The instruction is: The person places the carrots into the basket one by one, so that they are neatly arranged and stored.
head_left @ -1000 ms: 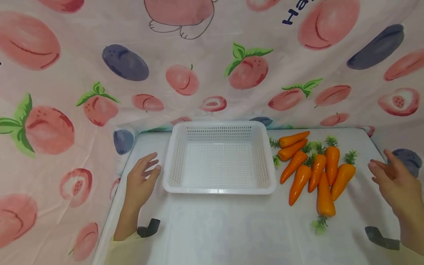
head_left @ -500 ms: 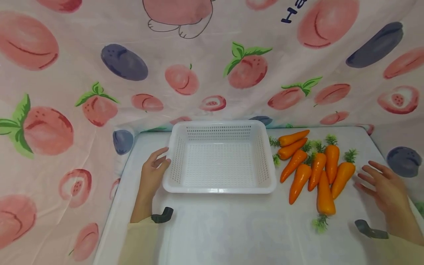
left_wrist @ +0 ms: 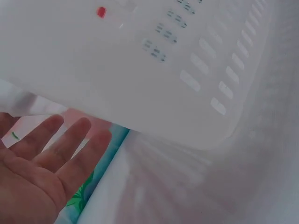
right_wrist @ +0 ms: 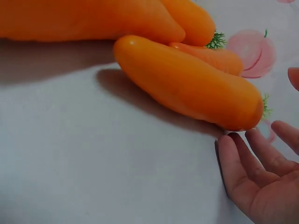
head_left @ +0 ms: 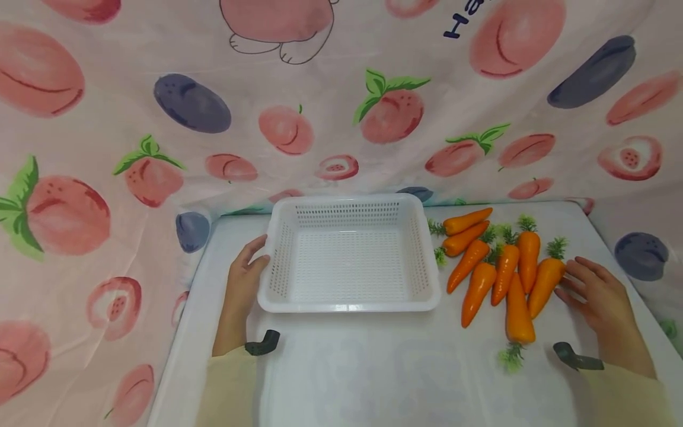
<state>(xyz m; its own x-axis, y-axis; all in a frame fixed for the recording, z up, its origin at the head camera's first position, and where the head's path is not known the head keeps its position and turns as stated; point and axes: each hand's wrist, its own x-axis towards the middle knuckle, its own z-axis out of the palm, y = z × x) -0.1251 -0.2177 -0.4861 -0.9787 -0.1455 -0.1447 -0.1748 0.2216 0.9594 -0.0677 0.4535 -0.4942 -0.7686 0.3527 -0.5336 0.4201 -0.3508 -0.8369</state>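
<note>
Head view: A white plastic basket (head_left: 349, 308) with perforated walls sits on a white-covered tabletop (head_left: 347, 367), with a peach-print fabric (head_left: 320, 95) rising at 12 o'clock. At the basket's 3 o'clock, eight orange carrots (head_left: 504, 274) lie loosely grouped, most with their green tops (head_left: 557, 247) toward 12 or 1 o'clock; two point their greenery toward 9 o'clock, at the basket, and one toward 6. A person in pale yellow sleeves (head_left: 226, 385), dark bands (head_left: 262, 343) at the wrists, reaches in with both arms. The left hand (head_left: 245, 280) is at the basket's 9 o'clock rim, and the right hand (head_left: 599, 296) is at the 3 o'clock edge of the group, beside the rightmost carrot (head_left: 548, 281).

Left wrist view: The basket's pale wall slants overhead from 10 to 4 o'clock. The left hand, at 8 o'clock, has its grip relaxed, fingers extended toward 1 o'clock just beside the wall; contact cannot be told.

Right wrist view: The right hand, at 4 o'clock, has a loose grip holding nothing, fingertips at the blunt end of the rightmost carrot, whose narrow end points to 10 o'clock. Other carrots lie toward 11.
</note>
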